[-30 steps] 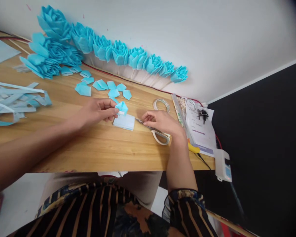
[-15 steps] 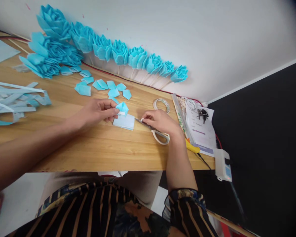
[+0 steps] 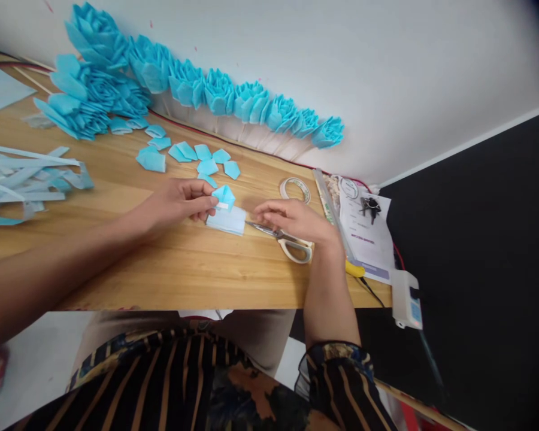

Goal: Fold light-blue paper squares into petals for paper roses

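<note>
My left hand [image 3: 193,199] pinches a folded blue crepe-paper petal [image 3: 225,195], with a white strip of tape [image 3: 221,206] across its lower part. Just under the petal lies a stack of pale blue paper pieces [image 3: 228,222] on the wooden table. My right hand [image 3: 291,216] hovers to the right of the stack, its fingers loosely stretched and apart, with nothing visible in them. Beneath that hand, scissors with white handles [image 3: 295,250] rest on the table, tips pointing at the stack. A roll of tape [image 3: 295,190] lies just beyond.
Several loose folded petals [image 3: 206,167] lie behind the left hand. Blue paper flowers [image 3: 219,93] on sticks lean along the wall. Paper strips [image 3: 27,179] heap at left. Papers with keys [image 3: 371,207], a yellow-handled tool [image 3: 354,269] and a white box [image 3: 405,299] are at right.
My right hand has lifted slightly and loosened its fingers; the small white bit at its fingertips no longer shows. My left hand still holds the petal in nearly the same place.
</note>
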`<state>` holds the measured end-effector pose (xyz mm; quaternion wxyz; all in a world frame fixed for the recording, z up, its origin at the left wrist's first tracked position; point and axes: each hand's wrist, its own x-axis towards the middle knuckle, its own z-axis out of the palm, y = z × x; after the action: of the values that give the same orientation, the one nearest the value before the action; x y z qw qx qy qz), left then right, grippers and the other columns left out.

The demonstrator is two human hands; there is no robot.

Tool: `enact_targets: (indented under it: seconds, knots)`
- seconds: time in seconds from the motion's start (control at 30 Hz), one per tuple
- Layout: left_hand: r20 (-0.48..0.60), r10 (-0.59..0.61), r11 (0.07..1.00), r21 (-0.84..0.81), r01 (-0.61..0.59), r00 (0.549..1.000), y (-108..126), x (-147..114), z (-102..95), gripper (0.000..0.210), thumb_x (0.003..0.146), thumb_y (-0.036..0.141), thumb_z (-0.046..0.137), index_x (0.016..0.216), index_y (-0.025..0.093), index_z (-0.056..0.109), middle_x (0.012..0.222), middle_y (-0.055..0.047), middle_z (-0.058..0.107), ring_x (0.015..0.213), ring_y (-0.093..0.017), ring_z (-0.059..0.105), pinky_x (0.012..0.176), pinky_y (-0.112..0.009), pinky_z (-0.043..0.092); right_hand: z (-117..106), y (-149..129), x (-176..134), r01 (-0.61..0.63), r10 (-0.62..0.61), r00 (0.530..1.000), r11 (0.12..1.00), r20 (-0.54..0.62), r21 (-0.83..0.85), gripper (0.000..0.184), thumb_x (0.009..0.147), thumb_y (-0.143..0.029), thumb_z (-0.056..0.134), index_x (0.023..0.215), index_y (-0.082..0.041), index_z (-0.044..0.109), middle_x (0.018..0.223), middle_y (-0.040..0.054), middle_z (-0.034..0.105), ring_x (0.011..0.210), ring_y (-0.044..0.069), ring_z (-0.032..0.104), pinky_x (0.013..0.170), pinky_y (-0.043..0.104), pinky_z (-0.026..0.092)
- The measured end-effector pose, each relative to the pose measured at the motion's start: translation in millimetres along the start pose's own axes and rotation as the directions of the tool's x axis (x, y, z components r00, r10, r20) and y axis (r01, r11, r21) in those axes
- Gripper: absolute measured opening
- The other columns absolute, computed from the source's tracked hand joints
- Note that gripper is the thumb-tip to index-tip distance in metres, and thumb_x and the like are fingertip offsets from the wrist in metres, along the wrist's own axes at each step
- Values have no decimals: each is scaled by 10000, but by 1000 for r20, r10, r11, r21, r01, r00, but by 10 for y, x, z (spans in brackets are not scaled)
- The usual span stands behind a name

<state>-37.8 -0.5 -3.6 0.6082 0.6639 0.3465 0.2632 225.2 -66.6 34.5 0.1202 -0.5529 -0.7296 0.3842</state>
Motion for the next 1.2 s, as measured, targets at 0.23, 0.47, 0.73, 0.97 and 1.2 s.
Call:
enact_targets:
  seconds: [0.23,0.47,0.73,0.97,1.2]
  knots:
    - [5,13,1000,9,-13,1000,-51,10,-17,223,794,384,660,743,171,613,674,-7,653,563,-100,551,540,-215,439,65,-22,40,-74,71,996,996,-52,-50,171,827,-199,607,967,-203,705,827,4,731,726,120,656,649,228,469]
    - [6,18,999,28,-18,1000,-74,18,-20,235,801,402,661,759,176,611,675,-15,659,558,-114,561,537,-235,442,59,-63,22,-59,61,998,994,26,-87,186,811,-236,652,989,-201,693,840,-3,708,750,115,634,689,238,450]
    - [5,27,1000,10,-27,1000,-55,7,-10,252,793,411,677,752,170,616,657,-13,656,549,-101,554,522,-214,443,98,-94,33,-37,54,995,981,84,-191,218,777,-245,676,995,-234,658,845,-35,686,745,106,606,652,229,384]
    - [2,17,1000,13,-17,1000,-28,1,-4,233,792,394,668,748,174,609,652,-6,648,549,-99,558,536,-218,446,134,-214,10,-45,59,998,944,34,-326,127,788,-230,633,911,-234,658,822,-39,689,704,100,579,621,232,341]
    - [-8,14,1000,16,-14,1000,-61,7,-14,238,795,406,672,758,181,606,664,-12,662,557,-104,565,540,-224,455,121,-249,-10,-68,65,998,929,-21,-365,102,806,-209,567,785,-218,666,753,-34,692,637,99,548,605,251,323]
